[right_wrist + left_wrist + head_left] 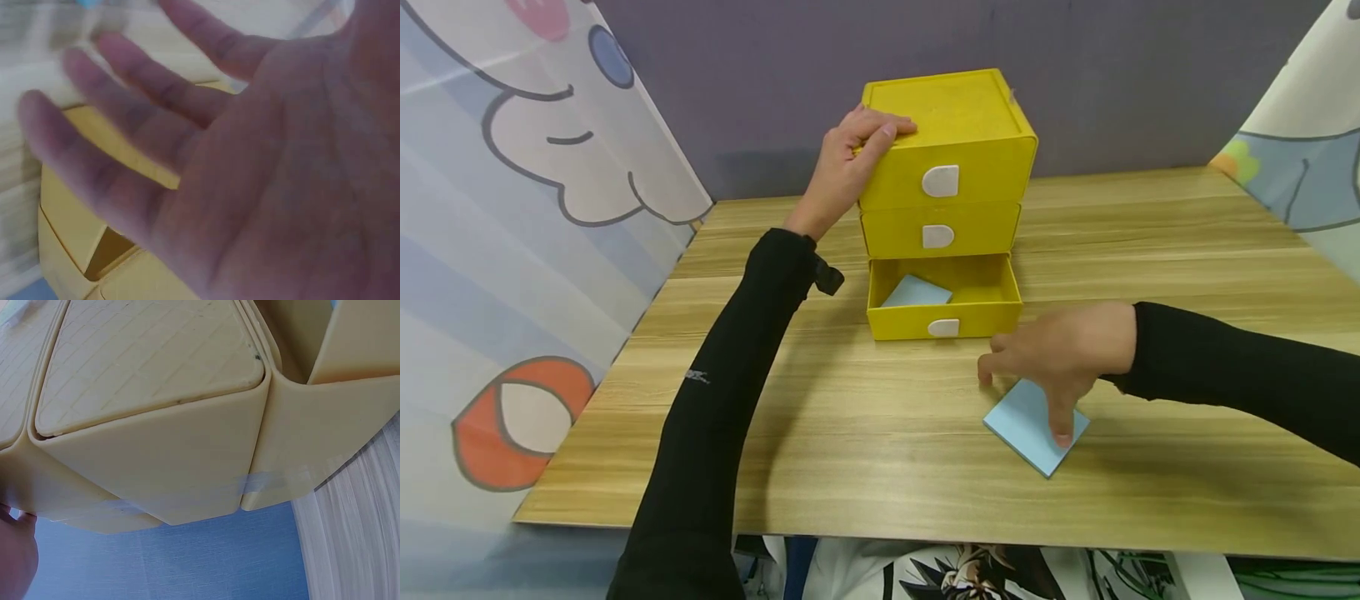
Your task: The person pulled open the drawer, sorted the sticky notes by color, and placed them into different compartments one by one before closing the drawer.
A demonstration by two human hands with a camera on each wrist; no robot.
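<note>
Wood-grain table (pixel 880 467) fills the middle of the head view, backed by a grey-violet wall and flanked at left and right by cartoon-printed panels. At upper centre a yellow three-drawer box (pixel 951 137) is seen standing on the table. Its two upper drawers are closed; the bottom drawer (pixel 945 317) is pulled out toward the viewer, and a pale blue pad (pixel 916 292) is seen lying tilted inside it at the left.

The left hand (pixel 848 167) is placed on the upper left corner of the box, fingers curled over the top edge and gripping it. In the left wrist view only the box's pale underside and side walls are shown at close range.

The right hand (pixel 1060 354) is held just in front of the open drawer, right of centre, palm down with fingers spread and relaxed. One fingertip is pressed on a second blue pad (pixel 1026 425) lying flat on the table below the hand; the pad is touched, not grasped. Nothing is observed between this pad and the open drawer.
</note>
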